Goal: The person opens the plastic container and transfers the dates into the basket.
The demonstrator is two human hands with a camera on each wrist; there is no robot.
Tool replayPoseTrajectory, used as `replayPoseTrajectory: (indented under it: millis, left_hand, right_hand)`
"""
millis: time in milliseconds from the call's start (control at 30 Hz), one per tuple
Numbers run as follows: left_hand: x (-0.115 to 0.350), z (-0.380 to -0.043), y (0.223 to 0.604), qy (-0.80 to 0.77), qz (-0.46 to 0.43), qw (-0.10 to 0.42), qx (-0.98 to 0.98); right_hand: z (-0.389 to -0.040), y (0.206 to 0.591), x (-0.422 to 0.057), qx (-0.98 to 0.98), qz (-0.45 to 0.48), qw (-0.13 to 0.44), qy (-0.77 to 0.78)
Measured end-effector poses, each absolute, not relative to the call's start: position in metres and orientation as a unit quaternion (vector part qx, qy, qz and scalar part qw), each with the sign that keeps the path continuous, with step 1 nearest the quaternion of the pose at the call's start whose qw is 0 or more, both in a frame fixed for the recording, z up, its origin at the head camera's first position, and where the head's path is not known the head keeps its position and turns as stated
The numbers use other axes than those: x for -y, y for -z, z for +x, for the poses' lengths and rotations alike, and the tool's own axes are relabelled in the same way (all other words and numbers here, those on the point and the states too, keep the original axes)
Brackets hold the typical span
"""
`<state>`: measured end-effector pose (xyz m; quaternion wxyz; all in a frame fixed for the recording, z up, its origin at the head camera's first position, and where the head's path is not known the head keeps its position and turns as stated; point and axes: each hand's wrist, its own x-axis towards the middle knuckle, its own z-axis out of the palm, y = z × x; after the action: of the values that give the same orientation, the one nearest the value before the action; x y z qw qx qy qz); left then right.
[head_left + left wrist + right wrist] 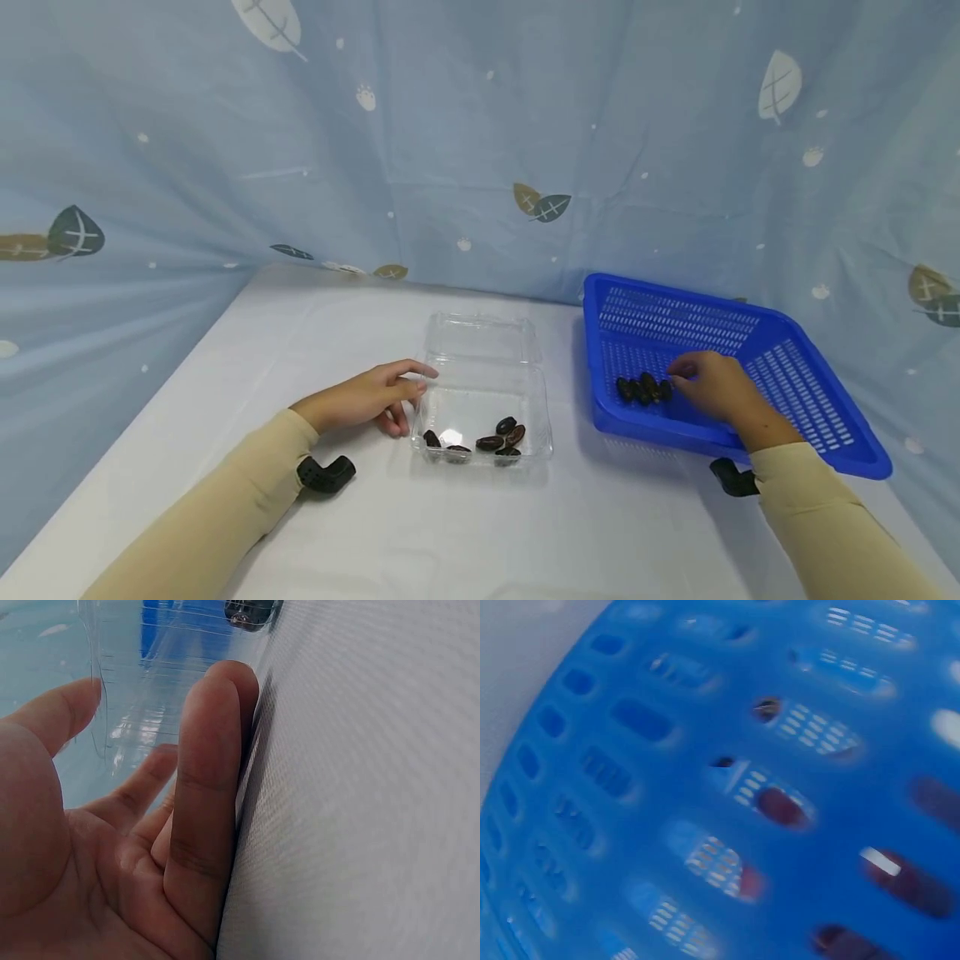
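Observation:
My left hand [367,398] is at the left side of an open clear plastic clamshell box [480,400]. Its fingers are spread, with fingertips right at the box's edge; in the left wrist view the lower fingers [202,787] lie along the white table. Inside the box, several dark brown dates [491,442] lie along the front. My right hand [712,385] reaches over the front rim into a blue plastic basket [832,392], fingers bent beside a cluster of dates [645,388]. I cannot tell whether its fingertips pinch one. The basket's slotted wall [697,750] covers most of that hand in the right wrist view.
Both the box and the basket stand on a white-covered table [480,525]. The box's lid [480,337] is folded back, away from me. A blue leaf-patterned curtain [450,142] hangs behind the table and along its sides.

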<state>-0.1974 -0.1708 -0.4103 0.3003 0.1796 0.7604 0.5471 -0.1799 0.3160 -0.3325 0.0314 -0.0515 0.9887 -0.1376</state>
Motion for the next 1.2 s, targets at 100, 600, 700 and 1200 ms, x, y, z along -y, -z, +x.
replayPoseTrajectory:
  millis: [100, 600, 700, 1200]
  left_hand:
    - [0.17, -0.196, 0.411, -0.545, 0.177, 0.304, -0.761]
    - [0.169, -0.196, 0.407, -0.543, 0.177, 0.299, -0.764]
    - [0.17, -0.195, 0.408, -0.544, 0.175, 0.3, -0.764]
    - [0.169, -0.196, 0.408, -0.546, 0.174, 0.304, -0.761]
  right_hand:
    - [-0.174, 0.326, -0.309, -0.986, -0.054, -0.023, 0.155]
    - [-0.137, 0.31, -0.197, -0.934, -0.226, -0.177, 0.213]
    - [-0.132, 0.313, -0.176, -0.936, -0.251, -0.148, 0.198]
    - [-0.138, 0.34, -0.105, -0.913, -0.295, -0.021, 0.282]
